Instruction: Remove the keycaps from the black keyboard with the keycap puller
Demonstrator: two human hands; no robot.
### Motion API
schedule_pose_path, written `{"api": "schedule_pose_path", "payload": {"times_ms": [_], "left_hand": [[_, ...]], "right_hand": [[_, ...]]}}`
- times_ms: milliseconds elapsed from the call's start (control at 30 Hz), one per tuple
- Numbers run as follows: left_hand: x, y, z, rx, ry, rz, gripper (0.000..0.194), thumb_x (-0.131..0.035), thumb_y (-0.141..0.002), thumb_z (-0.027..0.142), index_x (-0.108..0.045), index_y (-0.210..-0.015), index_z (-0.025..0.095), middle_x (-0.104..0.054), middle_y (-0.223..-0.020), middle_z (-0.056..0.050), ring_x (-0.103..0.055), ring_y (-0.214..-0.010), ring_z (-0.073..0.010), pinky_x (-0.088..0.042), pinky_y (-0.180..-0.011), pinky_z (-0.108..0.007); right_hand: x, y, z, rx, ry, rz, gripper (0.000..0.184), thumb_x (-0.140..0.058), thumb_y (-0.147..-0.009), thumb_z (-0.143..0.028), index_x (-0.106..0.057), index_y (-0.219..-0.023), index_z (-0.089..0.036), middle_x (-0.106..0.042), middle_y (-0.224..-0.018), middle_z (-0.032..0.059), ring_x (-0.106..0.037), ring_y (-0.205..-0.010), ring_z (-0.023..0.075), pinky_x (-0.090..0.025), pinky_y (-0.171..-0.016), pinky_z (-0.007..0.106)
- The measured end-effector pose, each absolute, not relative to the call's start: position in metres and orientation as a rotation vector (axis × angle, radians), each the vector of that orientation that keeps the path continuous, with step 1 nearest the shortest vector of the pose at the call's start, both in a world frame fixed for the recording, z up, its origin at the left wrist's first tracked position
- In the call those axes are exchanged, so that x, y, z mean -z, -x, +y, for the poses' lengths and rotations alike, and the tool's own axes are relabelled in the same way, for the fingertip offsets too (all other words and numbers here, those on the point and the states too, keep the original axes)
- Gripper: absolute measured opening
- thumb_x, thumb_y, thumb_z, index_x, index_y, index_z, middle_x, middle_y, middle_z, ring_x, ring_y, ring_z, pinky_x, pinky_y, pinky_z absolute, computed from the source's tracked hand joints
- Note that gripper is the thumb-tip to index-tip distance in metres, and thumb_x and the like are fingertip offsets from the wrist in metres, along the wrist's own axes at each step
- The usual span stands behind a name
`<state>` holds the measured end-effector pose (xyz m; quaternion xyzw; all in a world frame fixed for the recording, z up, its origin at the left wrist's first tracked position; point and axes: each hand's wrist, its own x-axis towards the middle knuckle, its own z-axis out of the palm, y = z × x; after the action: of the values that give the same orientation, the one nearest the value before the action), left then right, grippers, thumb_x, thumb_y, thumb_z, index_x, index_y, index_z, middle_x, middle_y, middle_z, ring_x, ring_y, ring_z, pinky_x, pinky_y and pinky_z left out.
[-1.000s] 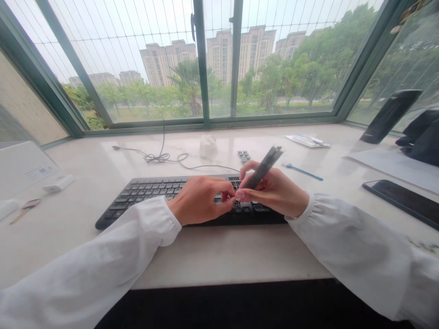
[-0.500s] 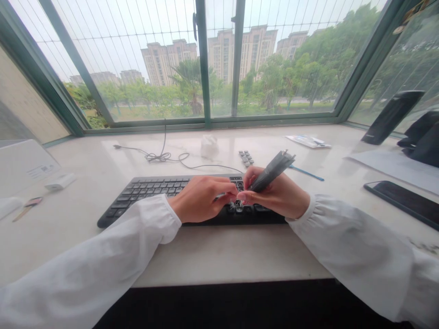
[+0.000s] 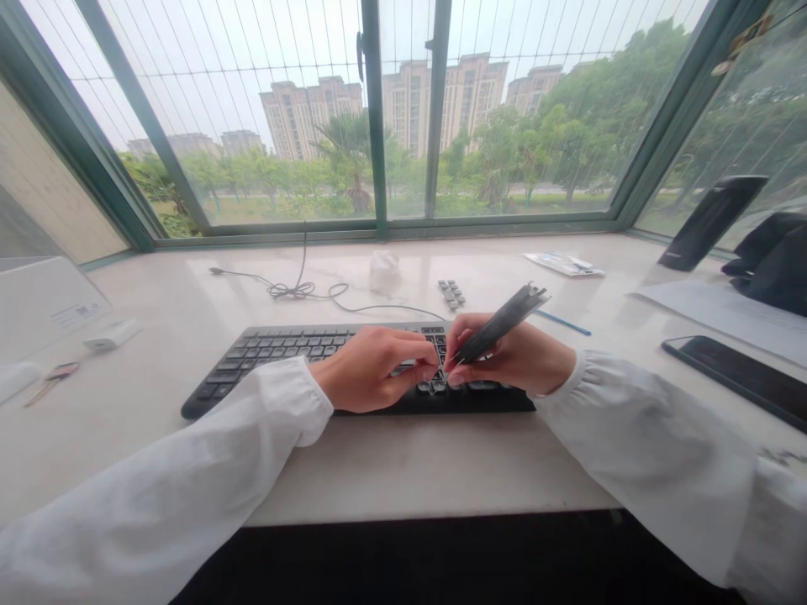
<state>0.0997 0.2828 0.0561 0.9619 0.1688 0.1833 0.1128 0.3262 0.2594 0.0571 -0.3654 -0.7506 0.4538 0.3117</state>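
Note:
A black keyboard lies on the white counter in front of me. My right hand is closed around a long dark grey tool, whose tip points down at the keys on the keyboard's right part. My left hand rests on the same keys, fingers curled and pinched right beside the tool's tip; what they pinch, if anything, is hidden. A short row of loose dark keycaps lies on the counter behind the keyboard.
A black cable coils behind the keyboard, next to a crumpled white tissue. A blue stick, a flat packet, a black phone and a dark stand lie to the right. A white box and adapter sit left.
The tool in my right hand has tilted flatter, its far end swinging right and down. Both hands stay at the same keys.

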Motion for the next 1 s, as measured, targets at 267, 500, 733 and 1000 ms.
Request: {"api": "schedule_pose_path", "payload": {"times_ms": [267, 500, 733, 1000], "left_hand": [[-0.058, -0.099, 0.283, -0.536, -2.808, 0.446, 0.018, -0.045, -0.092, 0.021, -0.062, -0.09, 0.017, -0.066, -0.086, -0.003, -0.057, -0.073, -0.0106, -0.04, -0.069, -0.02], [-0.058, -0.099, 0.284, -0.566, -2.806, 0.467, 0.019, -0.045, -0.093, 0.023, -0.062, -0.089, 0.016, -0.065, -0.085, -0.003, -0.057, -0.072, -0.0102, -0.04, -0.068, -0.02], [-0.058, -0.099, 0.286, -0.567, -2.807, 0.514, 0.019, -0.045, -0.092, 0.022, -0.063, -0.089, 0.016, -0.065, -0.083, -0.003, -0.056, -0.071, -0.0104, -0.039, -0.065, -0.02], [-0.06, -0.099, 0.286, -0.537, -2.798, 0.46, 0.023, -0.043, -0.092, 0.023, -0.063, -0.087, 0.015, -0.066, -0.082, -0.004, -0.057, -0.07, -0.0111, -0.04, -0.066, -0.02]], "right_hand": [[-0.057, -0.325, 0.258, -1.312, 0.952, -1.92, 0.039, -0.083, -0.061, -0.037, -0.055, -0.08, -0.016, -0.067, -0.074, 0.0023, -0.064, -0.067, 0.015, -0.054, -0.061, 0.028], [-0.05, -0.324, 0.263, -1.286, 0.958, -1.904, 0.038, -0.081, -0.065, -0.039, -0.056, -0.082, -0.016, -0.065, -0.072, 0.0019, -0.061, -0.067, 0.0142, -0.051, -0.061, 0.027], [-0.045, -0.32, 0.263, -1.309, 0.962, -1.805, 0.039, -0.08, -0.065, -0.04, -0.053, -0.081, -0.016, -0.061, -0.064, -0.0016, -0.059, -0.06, 0.013, -0.049, -0.057, 0.027], [-0.051, -0.321, 0.26, -1.392, 0.938, -1.86, 0.041, -0.08, -0.065, -0.045, -0.053, -0.08, -0.016, -0.06, -0.065, -0.0011, -0.058, -0.06, 0.0127, -0.049, -0.056, 0.027]]}}
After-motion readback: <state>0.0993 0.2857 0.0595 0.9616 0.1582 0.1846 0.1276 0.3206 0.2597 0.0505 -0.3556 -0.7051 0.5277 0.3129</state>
